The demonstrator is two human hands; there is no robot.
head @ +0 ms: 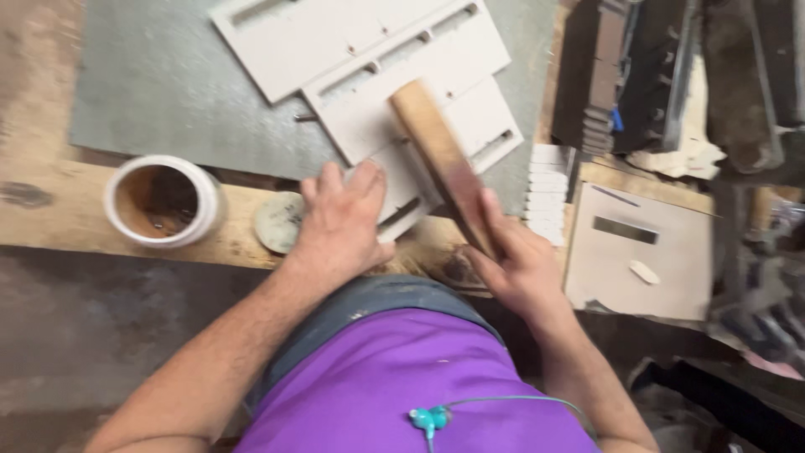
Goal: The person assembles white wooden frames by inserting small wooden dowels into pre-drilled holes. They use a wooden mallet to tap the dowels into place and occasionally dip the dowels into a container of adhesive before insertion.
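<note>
Workbench (50, 218) of rough wood fills the view, with a grey metal sheet (168, 84) laid across its far side. On that sheet, white slotted panels (369, 50) lie overlapped, the nearest reaching the bench's front edge. Left hand (340, 222) presses flat, fingers spread, on that nearest panel, gripping nothing. Right hand (516, 260) is closed around the near end of a wooden block (436, 147), its far end resting angled on the panel. Judging by this, the work on this panel looks mid-way; other panels wait. An open white tub (163, 201) sits left, a small round disc (278, 221) just beside the left hand.
</note>
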